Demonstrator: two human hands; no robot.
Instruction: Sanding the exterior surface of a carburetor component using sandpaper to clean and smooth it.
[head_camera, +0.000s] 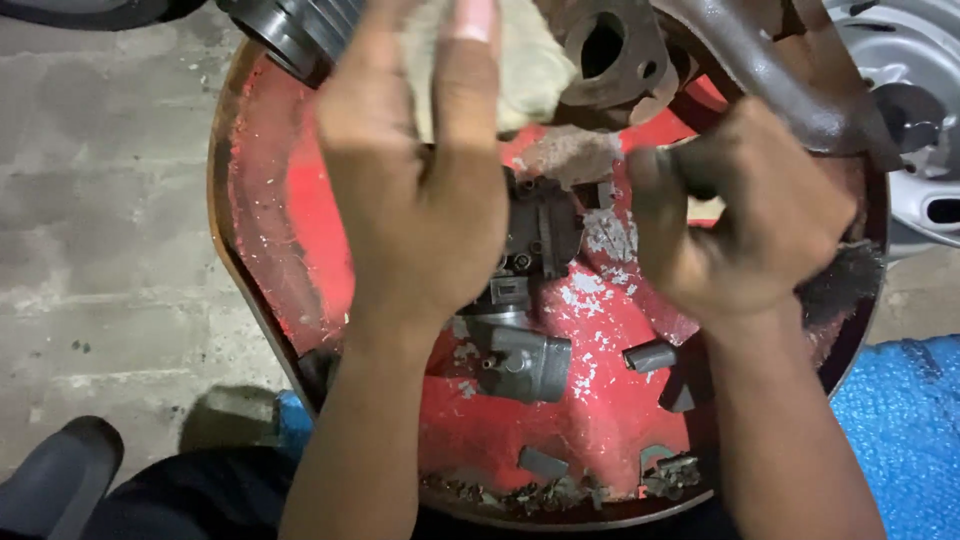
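Left hand (425, 190) grip pressing pale rag (520, 60) onto rusty casting (620, 50); right hand (760, 220) fisted on dark handle, alongside, over red tray (290, 200).

Single head-worn view faces steeply downward, close above both hands, which fill centre frame over a red tray (300, 210).

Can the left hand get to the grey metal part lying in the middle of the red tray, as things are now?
Probably yes. The grey metal part lies uncovered on the red tray, just below and right of the left hand, with nothing over it. But that hand seems to be holding a pale cloth.
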